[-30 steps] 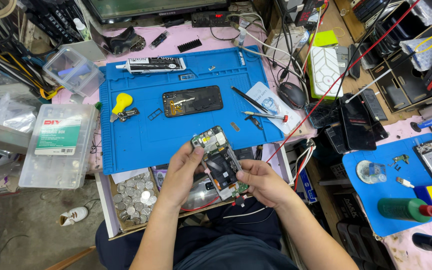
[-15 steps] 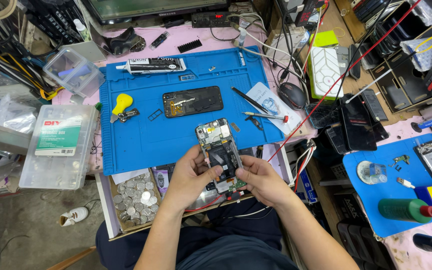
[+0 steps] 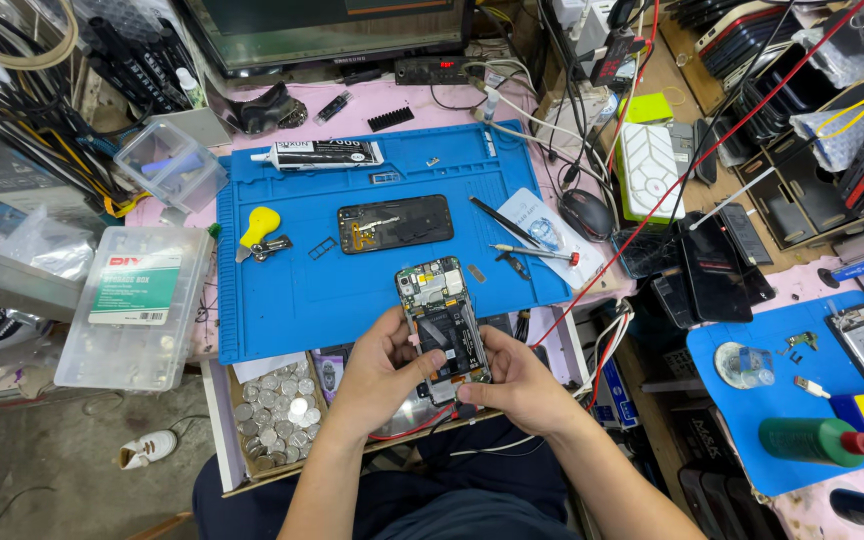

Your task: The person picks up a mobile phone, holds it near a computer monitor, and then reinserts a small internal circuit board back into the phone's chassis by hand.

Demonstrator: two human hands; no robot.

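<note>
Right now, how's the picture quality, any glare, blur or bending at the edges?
Head view: even, bright light with soft shadows; the opened phone held by the left hand and right hand is sharp. Mild glare shows on the monitor and the clear plastic box. Wide-lens bending curves the edges of the blue mat; the corners look a little softer.

Beyond the hands we see a blue work mat point(image 3: 292, 290) carrying a dark phone back panel point(image 3: 395, 223), a yellow pry tool point(image 3: 257, 228) and a glue tube point(image 3: 317, 154). Left of the hands sits a clear plastic box point(image 3: 132, 305), below it a tray of coins point(image 3: 277, 415); right lies a black mouse point(image 3: 585, 212).
</note>
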